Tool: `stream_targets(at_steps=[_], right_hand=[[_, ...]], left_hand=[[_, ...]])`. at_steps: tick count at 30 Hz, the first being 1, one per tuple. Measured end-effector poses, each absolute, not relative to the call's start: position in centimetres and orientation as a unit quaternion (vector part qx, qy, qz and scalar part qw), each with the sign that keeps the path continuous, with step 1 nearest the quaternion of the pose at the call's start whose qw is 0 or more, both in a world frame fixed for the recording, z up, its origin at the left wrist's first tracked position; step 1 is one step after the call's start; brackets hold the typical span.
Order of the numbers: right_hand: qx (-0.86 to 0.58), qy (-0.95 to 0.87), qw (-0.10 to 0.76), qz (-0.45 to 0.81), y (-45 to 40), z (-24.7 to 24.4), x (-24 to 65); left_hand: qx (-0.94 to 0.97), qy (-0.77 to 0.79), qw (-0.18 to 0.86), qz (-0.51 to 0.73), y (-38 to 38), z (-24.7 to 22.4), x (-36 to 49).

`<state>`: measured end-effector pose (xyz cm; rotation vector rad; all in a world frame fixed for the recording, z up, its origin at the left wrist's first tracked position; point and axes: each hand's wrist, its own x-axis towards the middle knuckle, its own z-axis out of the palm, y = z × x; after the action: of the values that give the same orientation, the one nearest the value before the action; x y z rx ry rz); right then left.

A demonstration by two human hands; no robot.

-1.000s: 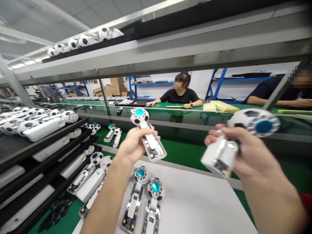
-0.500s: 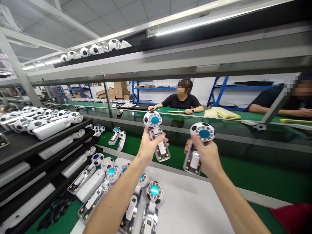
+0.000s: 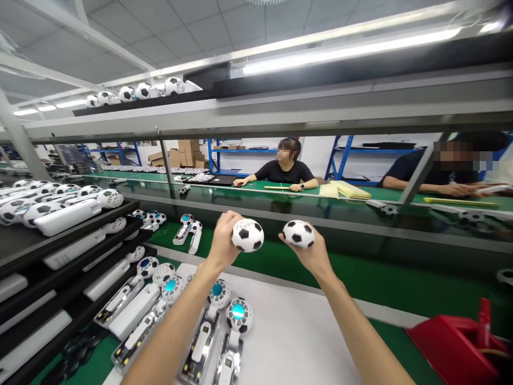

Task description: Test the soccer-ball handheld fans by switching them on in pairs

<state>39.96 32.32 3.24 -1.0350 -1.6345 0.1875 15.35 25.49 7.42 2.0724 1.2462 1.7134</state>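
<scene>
Wider apart a second ago, the left hand (image 3: 225, 241) and right hand (image 3: 311, 254) now draw near, the left ball (image 3: 248, 236) and right ball (image 3: 298, 234) turned patterned side forward (both showed blue before).

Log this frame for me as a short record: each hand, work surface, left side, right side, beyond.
left hand: holds a white ball-shaped device head with black football patches; body hidden
right hand: holds a matching device head, apart from the first
work surface: flat white sheet bearing devices with round blue centres
left side: stacked black trays holding white football-headed devices
right side: red object, partly out of frame
beyond: shiny green belt; two people in dark tops
</scene>
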Motion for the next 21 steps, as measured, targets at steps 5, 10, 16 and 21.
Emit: stream_targets(at_steps=[5,10,16,21], right_hand=[[-0.586,-0.606,0.503,0.191,35.9,-0.1,41.9],[-0.678,-0.588,0.417,0.143,36.5,-3.8,42.8],[-0.668,-0.664,0.324,0.091,36.0,-5.4,41.9],[-0.684,-0.643,0.339,0.064,36.2,-3.8,42.1]], left_hand=[[0.701,0.468,0.221,0.49,30.8,5.8,17.9],[0.655,0.583,0.255,0.407,36.1,2.4,20.3],[0.648,0.69,0.193,0.259,36.5,-0.4,20.8],[0.651,0.731,0.107,0.172,35.5,0.8,16.7]])
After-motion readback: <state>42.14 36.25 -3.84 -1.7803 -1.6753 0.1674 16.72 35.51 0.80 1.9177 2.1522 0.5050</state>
